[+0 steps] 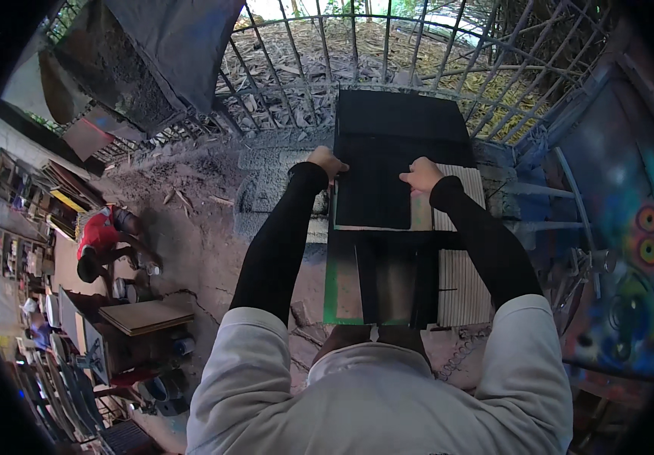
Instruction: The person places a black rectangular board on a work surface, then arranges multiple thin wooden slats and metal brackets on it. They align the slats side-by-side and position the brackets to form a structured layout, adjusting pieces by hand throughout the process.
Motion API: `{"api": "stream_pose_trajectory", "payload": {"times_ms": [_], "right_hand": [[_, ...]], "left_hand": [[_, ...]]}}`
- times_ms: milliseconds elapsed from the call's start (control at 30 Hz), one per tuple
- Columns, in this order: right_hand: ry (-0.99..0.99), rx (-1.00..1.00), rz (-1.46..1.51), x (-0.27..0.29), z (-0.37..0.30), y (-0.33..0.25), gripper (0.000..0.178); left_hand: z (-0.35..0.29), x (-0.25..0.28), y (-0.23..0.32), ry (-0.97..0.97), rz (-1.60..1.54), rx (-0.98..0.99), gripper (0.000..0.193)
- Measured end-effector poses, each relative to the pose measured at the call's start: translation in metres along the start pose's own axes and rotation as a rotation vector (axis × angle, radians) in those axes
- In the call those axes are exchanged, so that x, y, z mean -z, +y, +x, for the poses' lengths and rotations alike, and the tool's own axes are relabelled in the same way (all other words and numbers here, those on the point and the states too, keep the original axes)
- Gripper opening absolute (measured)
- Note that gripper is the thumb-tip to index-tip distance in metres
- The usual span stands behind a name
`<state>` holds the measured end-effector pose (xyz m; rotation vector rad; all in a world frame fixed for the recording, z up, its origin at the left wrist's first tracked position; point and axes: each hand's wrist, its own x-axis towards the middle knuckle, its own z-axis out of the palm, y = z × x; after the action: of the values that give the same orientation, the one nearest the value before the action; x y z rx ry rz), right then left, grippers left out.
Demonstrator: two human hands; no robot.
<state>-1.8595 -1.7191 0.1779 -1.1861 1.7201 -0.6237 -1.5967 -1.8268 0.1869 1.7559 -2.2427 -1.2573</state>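
In front of me, a flat black panel (374, 193) lies on a stack of boards. My left hand (328, 162) is closed on its left edge, thumb on top. My right hand (422, 175) pinches at its right side, beside a pale strip and a cream ribbed board (463, 284). Beyond both hands a larger black board (401, 121) reaches toward the fence. Nearer to me, a board with a green edge (331, 292) and dark strips shows below the panel. The fingertips under the edges are hidden.
A metal bar fence (353, 45) stands at the far side. On the right is a paint-splashed panel (623, 250). To the left, a person in a red top (99, 235) bends near the ground. A table with stacked wooden boards (149, 313) stands lower left.
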Motion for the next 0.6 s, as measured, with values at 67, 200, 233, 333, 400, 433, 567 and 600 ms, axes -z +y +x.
{"api": "stream_pose_trajectory", "payload": {"times_ms": [67,200,233,333,400,433,567,600], "right_hand": [[0.084,0.037,-0.118,0.011,0.0,-0.004,0.031],[0.244,0.174,-0.26,0.029,0.008,-0.011,0.035],[0.301,0.223,-0.287,0.034,0.011,-0.011,0.037],[0.482,0.335,-0.28,0.044,0.008,-0.013,0.043],[0.564,0.396,-0.261,0.046,-0.012,-0.037,0.046],[0.592,0.413,-0.244,0.046,-0.016,-0.043,0.046],[0.638,0.462,-0.206,0.049,-0.028,-0.032,0.047],[0.625,0.477,-0.2,0.047,-0.03,-0.025,0.047]], "left_hand": [[0.004,0.004,0.005,0.052,0.058,-0.106,0.035],[0.008,0.015,0.024,0.188,-0.017,-0.169,0.034],[0.01,0.019,0.027,0.235,-0.05,-0.223,0.035],[0.008,0.019,0.043,0.391,-0.093,-0.327,0.041],[0.001,0.021,0.051,0.483,-0.114,-0.362,0.043],[-0.003,0.021,0.054,0.514,-0.132,-0.382,0.043],[-0.038,0.01,0.078,0.623,-0.097,-0.424,0.045],[-0.042,0.003,0.076,0.611,-0.149,-0.431,0.047]]}}
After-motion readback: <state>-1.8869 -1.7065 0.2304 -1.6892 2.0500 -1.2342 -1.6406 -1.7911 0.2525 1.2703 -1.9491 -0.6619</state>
